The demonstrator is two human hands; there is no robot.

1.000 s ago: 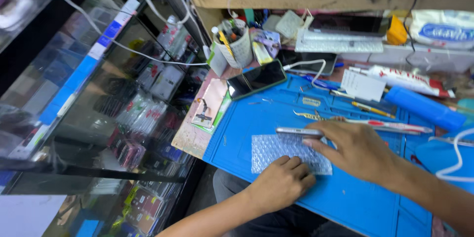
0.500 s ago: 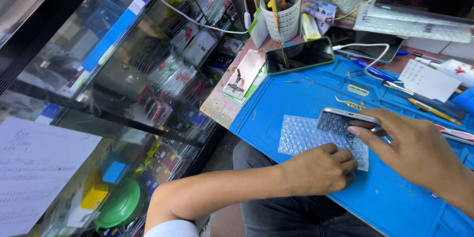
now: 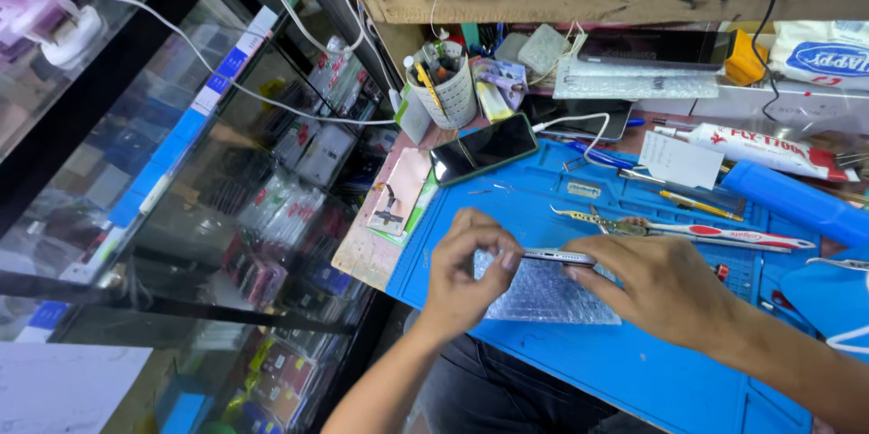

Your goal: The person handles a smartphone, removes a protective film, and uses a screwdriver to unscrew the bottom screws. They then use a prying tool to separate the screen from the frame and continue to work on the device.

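Blue silicone work mat [image 3: 634,371] is the landmark: just above its near-middle, both hands hold a slim silver-edged phone [image 3: 558,257] on edge, directly over a clear sheet of bubble wrap [image 3: 552,298] lying on the mat. The left hand [image 3: 466,271] pinches the phone's left end between thumb and curled fingertips; the right hand [image 3: 665,285] closes on its right end, fingers wrapped over the top edge. Both grips look snug, not wide. To handle this well, I judge the phone should stay low over the padding, with pressure on the frame rather than the glass, and the hands kept level so it cannot twist. Gold tweezers [image 3: 602,221] and a red-and-white pen-like tool [image 3: 742,235] lie on the mat just beyond the hands; a dark phone [image 3: 482,148] rests at the mat's far left corner.
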